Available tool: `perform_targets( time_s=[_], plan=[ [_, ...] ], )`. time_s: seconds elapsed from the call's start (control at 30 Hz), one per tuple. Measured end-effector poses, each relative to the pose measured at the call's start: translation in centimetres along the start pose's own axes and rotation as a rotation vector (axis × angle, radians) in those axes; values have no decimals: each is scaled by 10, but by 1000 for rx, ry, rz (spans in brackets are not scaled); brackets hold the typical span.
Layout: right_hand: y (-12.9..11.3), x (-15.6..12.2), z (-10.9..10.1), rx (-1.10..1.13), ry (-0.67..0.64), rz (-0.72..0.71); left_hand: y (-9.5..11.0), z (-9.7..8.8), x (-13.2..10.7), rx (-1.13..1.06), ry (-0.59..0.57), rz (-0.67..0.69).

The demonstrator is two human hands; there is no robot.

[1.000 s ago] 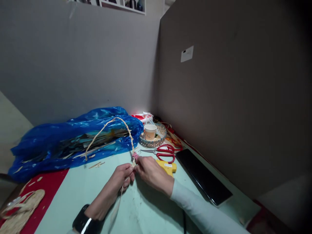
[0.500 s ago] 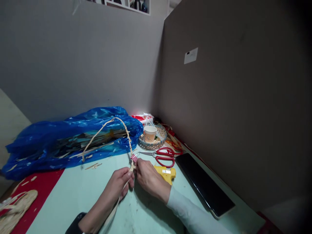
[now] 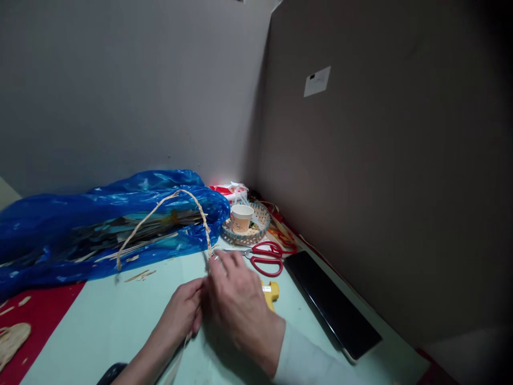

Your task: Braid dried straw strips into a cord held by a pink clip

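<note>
A thin braided straw cord [image 3: 201, 212] arches up and over to the left, its far end hanging in front of the blue bag. My right hand [image 3: 242, 307] is closed at the near end of the braid, over the binder clip, of which only a bit of wire handle shows by the fingertips. Close beside it, my left hand [image 3: 180, 310] pinches the braid's lower end, largely hidden by the right hand. A loose pale straw strip [image 3: 178, 358] trails below the left hand toward me.
Red-handled scissors [image 3: 267, 258] and a yellow glue gun [image 3: 271, 293] lie right of my hands, near a black flat device [image 3: 332, 307]. Behind stand a paper cup [image 3: 241, 219] in a woven basket [image 3: 262, 227] and a blue plastic bag [image 3: 96, 199] of straw.
My right hand has moved up over the pink binder clip and now covers it. The left hand still grips below. The view has shifted slightly, so the table things appear further left.
</note>
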State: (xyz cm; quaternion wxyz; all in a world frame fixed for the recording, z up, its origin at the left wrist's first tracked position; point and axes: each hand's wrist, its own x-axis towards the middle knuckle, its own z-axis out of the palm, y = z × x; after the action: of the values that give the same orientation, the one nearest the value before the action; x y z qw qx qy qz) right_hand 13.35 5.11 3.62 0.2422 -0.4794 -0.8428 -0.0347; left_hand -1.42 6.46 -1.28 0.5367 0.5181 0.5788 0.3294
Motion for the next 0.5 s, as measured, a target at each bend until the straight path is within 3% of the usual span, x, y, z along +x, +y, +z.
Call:
perform_targets(
  time_s=[0.1,0.27,0.5],
  plan=[
    [23,-3,-11,-35,32,183,1,0,-1,-27,-23,-16],
    [32,-30,-11,-143,-281,190,3,-4,-1,-64,-44,-13],
    [36,-45,-9,-161,-224,272,0,-4,-2,-84,-36,13]
  ],
)
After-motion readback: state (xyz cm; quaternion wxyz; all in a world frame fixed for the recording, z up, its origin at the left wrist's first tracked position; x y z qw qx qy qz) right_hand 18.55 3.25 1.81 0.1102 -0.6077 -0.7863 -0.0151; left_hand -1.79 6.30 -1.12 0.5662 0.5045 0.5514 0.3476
